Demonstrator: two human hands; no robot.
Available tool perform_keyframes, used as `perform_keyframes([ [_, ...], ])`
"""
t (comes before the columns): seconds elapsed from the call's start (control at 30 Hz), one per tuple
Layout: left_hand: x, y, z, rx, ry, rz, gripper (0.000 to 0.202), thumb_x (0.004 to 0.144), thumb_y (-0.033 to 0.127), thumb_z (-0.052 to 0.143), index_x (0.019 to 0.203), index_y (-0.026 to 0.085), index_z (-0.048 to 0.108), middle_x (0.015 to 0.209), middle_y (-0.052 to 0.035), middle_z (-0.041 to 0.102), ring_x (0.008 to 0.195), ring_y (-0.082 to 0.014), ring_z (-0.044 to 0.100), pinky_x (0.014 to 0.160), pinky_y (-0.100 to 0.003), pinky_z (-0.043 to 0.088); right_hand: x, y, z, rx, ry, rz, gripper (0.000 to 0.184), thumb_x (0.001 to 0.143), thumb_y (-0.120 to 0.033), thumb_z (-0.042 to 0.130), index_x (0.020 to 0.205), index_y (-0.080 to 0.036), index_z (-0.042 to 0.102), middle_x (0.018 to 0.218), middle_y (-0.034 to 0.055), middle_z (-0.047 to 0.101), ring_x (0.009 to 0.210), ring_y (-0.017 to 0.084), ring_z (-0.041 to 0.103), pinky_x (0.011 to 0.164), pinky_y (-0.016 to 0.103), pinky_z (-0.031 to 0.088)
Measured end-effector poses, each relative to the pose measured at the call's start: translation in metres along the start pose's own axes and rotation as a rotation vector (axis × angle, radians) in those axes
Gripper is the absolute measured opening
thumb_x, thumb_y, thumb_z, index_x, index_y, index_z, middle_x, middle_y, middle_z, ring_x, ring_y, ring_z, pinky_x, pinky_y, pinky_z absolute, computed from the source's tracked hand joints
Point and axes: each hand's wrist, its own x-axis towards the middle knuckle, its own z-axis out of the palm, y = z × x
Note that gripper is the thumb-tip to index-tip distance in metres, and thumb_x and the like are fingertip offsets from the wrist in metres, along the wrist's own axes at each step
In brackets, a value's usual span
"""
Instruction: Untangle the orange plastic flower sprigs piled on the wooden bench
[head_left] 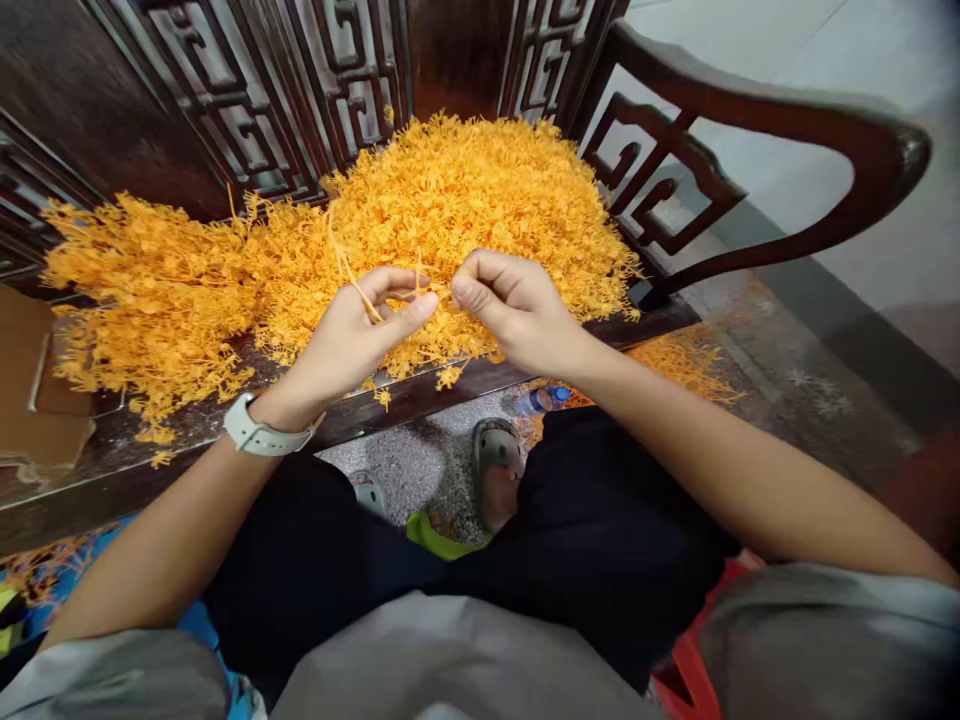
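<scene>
Dark carved wood makes up the bench, and most of its seat is covered by a heap of orange plastic sprigs. The heap is banked against the fretwork back, and a flatter spread of the same sprigs runs off to its left. A curved armrest is seen to the right of the heap. Cardboard is laid on the seat at the heap's far left.

The left hand and the right hand are held close together just above the heap's near edge. On each hand the thumb and forefinger are pressed together and the other fingers are curled in. One thin sprig is pinched between the two hands, its stem crossing the left fingers and rising over the heap.

A sandal is seen on the floor below the heap's near edge. A pale watch is worn on the left wrist. A bottle lies under the bench, beneath the heap.
</scene>
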Motion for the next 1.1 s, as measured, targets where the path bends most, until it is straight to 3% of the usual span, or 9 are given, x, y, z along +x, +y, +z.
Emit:
perform_keyframes([
  [0.17, -0.002, -0.003, 0.0, 0.184, -0.085, 0.023, 0.039, 0.083, 0.054, 0.083, 0.087, 0.016, 0.074, 0.076, -0.0026, 0.067, 0.067, -0.0149, 0.056, 0.064, -0.03, 0.044, -0.004, 0.004, 0.001, 0.153, -0.137, 0.147, 0.049, 0.094, -0.059, 0.072, 0.075, -0.02, 0.05, 0.068, -0.005, 0.04, 0.064, 0.01, 0.035, 0.059, 0.027, 0.031],
  [0.33, 0.002, -0.01, -0.011, -0.063, 0.016, 0.002, 0.026, 0.08, 0.036, 0.082, 0.074, 0.018, 0.065, 0.074, -0.0018, 0.059, 0.07, -0.0147, 0.053, 0.066, -0.029, 0.043, -0.005, 0.0, -0.013, 0.215, -0.354, 0.286, 0.038, 0.079, -0.037, 0.091, 0.091, -0.018, 0.061, 0.074, -0.0041, 0.057, 0.065, 0.009, 0.047, 0.059, 0.026, 0.036],
  [0.47, 0.004, -0.013, -0.015, -0.358, 0.077, -0.102, 0.016, 0.075, 0.022, 0.068, 0.069, 0.02, 0.054, 0.079, -0.004, 0.054, 0.075, -0.0171, 0.058, 0.07, -0.032, 0.048, -0.005, -0.005, -0.021, 0.185, -0.243, 0.355, 0.032, 0.077, -0.034, 0.092, 0.086, -0.018, 0.065, 0.076, -0.0017, 0.059, 0.07, 0.011, 0.054, 0.064, 0.027, 0.043],
  [0.57, 0.001, -0.015, -0.008, -0.444, 0.069, -0.142, 0.013, 0.076, 0.024, 0.065, 0.071, 0.02, 0.054, 0.082, -0.0058, 0.059, 0.08, -0.0197, 0.061, 0.075, -0.035, 0.05, -0.004, -0.006, -0.016, 0.34, -0.072, 0.401, 0.031, 0.079, -0.036, 0.089, 0.08, -0.02, 0.062, 0.076, -0.0001, 0.059, 0.075, 0.014, 0.06, 0.066, 0.029, 0.048],
  [0.67, -0.003, -0.019, 0.0, -0.339, 0.023, -0.126, 0.025, 0.087, 0.035, 0.067, 0.071, 0.02, 0.056, 0.076, -0.004, 0.058, 0.073, -0.0169, 0.058, 0.074, -0.033, 0.049, -0.004, -0.008, -0.004, 0.485, 0.058, 0.468, 0.029, 0.08, -0.037, 0.085, 0.083, -0.021, 0.06, 0.078, 0.0014, 0.062, 0.076, 0.016, 0.063, 0.066, 0.03, 0.052],
  [0.77, -0.007, -0.021, 0.001, -0.103, -0.095, -0.082, 0.045, 0.096, 0.05, 0.065, 0.064, 0.02, 0.054, 0.063, -0.0003, 0.051, 0.06, -0.013, 0.048, 0.063, -0.03, 0.042, -0.005, -0.009, 0.005, 0.572, 0.09, 0.511, 0.032, 0.079, -0.036, 0.084, 0.086, -0.022, 0.057, 0.079, 0.0015, 0.062, 0.073, 0.016, 0.062, 0.064, 0.03, 0.053],
  [0.83, -0.01, -0.019, -0.001, 0.002, -0.14, -0.063, 0.044, 0.097, 0.053, 0.067, 0.069, 0.02, 0.06, 0.057, 0.0023, 0.047, 0.054, -0.0117, 0.042, 0.057, -0.029, 0.037, -0.006, -0.008, 0.006, 0.622, 0.074, 0.523, 0.034, 0.079, -0.036, 0.083, 0.087, -0.022, 0.053, 0.079, 0.0007, 0.061, 0.07, 0.014, 0.06, 0.063, 0.029, 0.052],
  [0.97, -0.017, -0.013, -0.002, 0.085, -0.135, -0.056, 0.033, 0.097, 0.051, 0.069, 0.098, 0.019, 0.076, 0.052, 0.006, 0.043, 0.05, -0.0114, 0.038, 0.053, -0.027, 0.031, -0.004, -0.003, 0.004, 0.638, 0.036, 0.533, 0.034, 0.086, -0.05, 0.074, 0.093, -0.023, 0.054, 0.076, -0.0013, 0.056, 0.063, 0.013, 0.055, 0.059, 0.029, 0.047],
  [1.1, -0.023, -0.011, -0.001, 0.091, -0.166, -0.053, 0.036, 0.098, 0.052, 0.065, 0.097, 0.018, 0.077, 0.052, 0.0054, 0.044, 0.051, -0.012, 0.041, 0.055, -0.028, 0.034, -0.002, 0.001, 0.01, 0.536, 0.017, 0.538, 0.048, 0.087, -0.067, 0.07, 0.104, -0.023, 0.057, 0.078, -0.0007, 0.057, 0.062, 0.013, 0.053, 0.056, 0.027, 0.044],
])
